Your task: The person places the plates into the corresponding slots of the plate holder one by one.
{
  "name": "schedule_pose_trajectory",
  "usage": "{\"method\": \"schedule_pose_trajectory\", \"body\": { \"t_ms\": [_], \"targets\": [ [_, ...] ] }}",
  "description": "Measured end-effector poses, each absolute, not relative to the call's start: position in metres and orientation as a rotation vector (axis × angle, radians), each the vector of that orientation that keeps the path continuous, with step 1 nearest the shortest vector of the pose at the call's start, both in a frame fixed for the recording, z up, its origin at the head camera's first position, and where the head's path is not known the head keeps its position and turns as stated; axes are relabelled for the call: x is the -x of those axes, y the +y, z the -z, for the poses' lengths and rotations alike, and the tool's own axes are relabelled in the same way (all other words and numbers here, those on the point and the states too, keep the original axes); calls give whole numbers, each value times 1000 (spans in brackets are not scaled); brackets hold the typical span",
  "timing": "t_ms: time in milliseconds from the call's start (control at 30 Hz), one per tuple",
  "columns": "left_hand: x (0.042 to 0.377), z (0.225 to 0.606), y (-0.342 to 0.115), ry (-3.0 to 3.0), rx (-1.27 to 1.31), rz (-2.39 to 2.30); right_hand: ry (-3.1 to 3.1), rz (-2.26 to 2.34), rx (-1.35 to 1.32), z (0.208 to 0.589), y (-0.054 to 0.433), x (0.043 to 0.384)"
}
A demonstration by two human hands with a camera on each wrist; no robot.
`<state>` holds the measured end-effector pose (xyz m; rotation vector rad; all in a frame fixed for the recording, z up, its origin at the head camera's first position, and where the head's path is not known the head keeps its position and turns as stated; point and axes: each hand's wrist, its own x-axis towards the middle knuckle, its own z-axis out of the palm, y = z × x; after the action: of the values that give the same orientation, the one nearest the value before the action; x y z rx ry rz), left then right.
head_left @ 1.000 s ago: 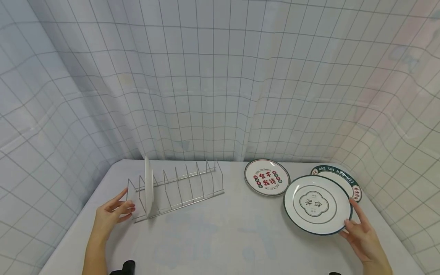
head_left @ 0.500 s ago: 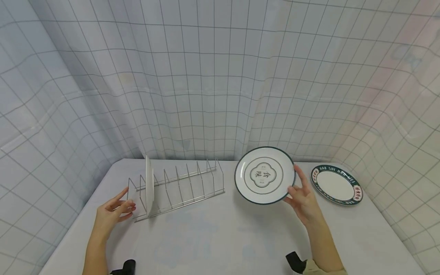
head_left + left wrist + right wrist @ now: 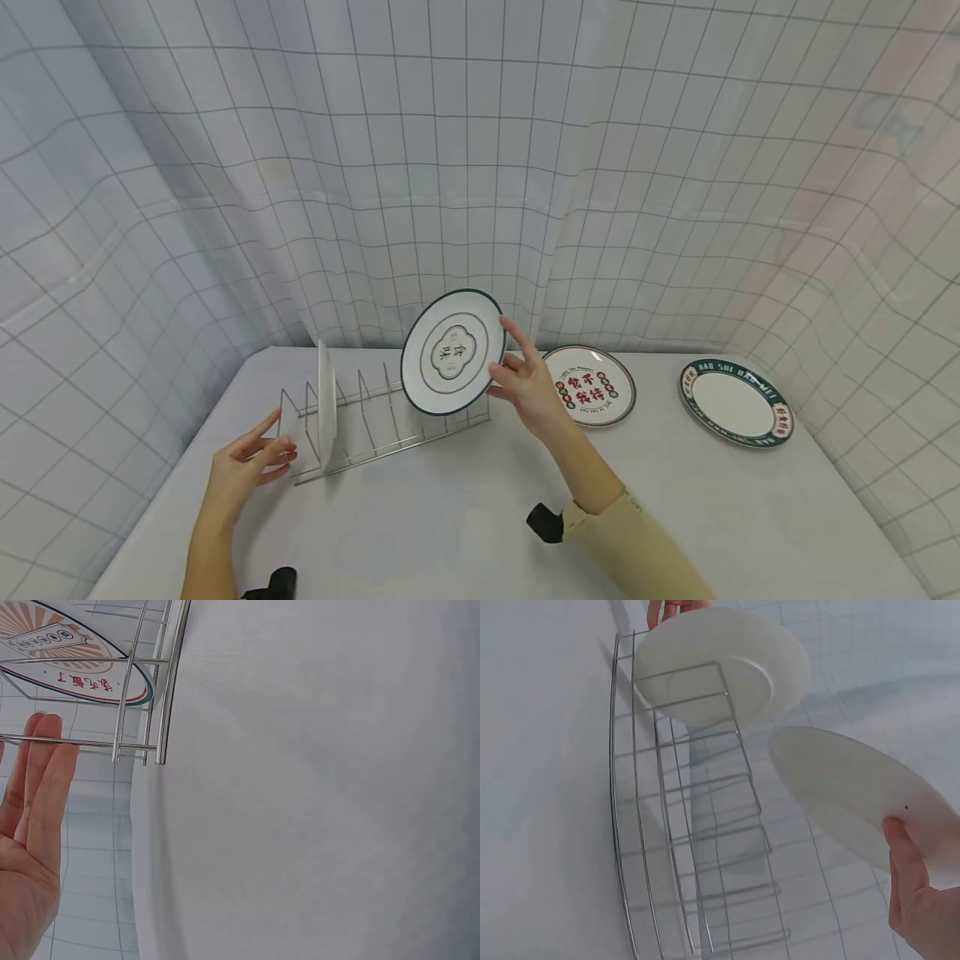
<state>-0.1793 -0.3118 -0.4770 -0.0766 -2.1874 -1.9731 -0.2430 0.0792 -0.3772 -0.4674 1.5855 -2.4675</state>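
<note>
My right hand [image 3: 531, 390] pinches the edge of a white plate [image 3: 452, 352] with a dark green rim and a printed centre. Tilted up, the plate overlaps the right part of the wire dish rack [image 3: 390, 446] in the head view; the right wrist view shows its plain underside [image 3: 847, 787] beside the rack's wires. At the rack's left end, my left hand [image 3: 238, 471] has its fingertips at the end wire, and its fingers [image 3: 46, 780] look straight in the left wrist view. Another plate [image 3: 326, 412] stands upright in the rack near that hand, its printed face [image 3: 67, 656] showing striped decoration.
A plate with red and green print [image 3: 588, 387] lies flat right of the rack, partly behind my right hand. An oval plate with a green patterned rim [image 3: 737, 403] lies at the far right of the white table [image 3: 420, 533]. Grid-patterned curtains [image 3: 480, 167] surround the table.
My right hand has carried the green-rimmed plate leftward from beside the oval plate to the rack, tilting it more upright. My left hand and the rack have stayed put.
</note>
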Motion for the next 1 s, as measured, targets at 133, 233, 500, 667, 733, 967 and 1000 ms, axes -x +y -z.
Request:
{"method": "schedule_pose_trajectory", "body": {
  "t_ms": [133,233,500,667,733,967,1000],
  "targets": [
    [184,487,-317,-2217,49,1946,1594,2429,518,376,47,248],
    [188,498,-323,-2223,22,1941,1615,2397,538,375,27,250],
    [183,491,-318,-2196,23,1940,1827,2267,608,369,-17,243],
    [172,467,-302,-2160,30,1980,2039,2139,685,372,-37,238],
    [171,465,-301,-2144,35,2001,2105,2095,719,373,-43,236],
    [172,464,-301,-2132,28,2030,2300,1979,841,381,-64,228],
    [172,464,-301,-2131,27,2033,2332,1955,867,383,-66,227]
  ]
}}
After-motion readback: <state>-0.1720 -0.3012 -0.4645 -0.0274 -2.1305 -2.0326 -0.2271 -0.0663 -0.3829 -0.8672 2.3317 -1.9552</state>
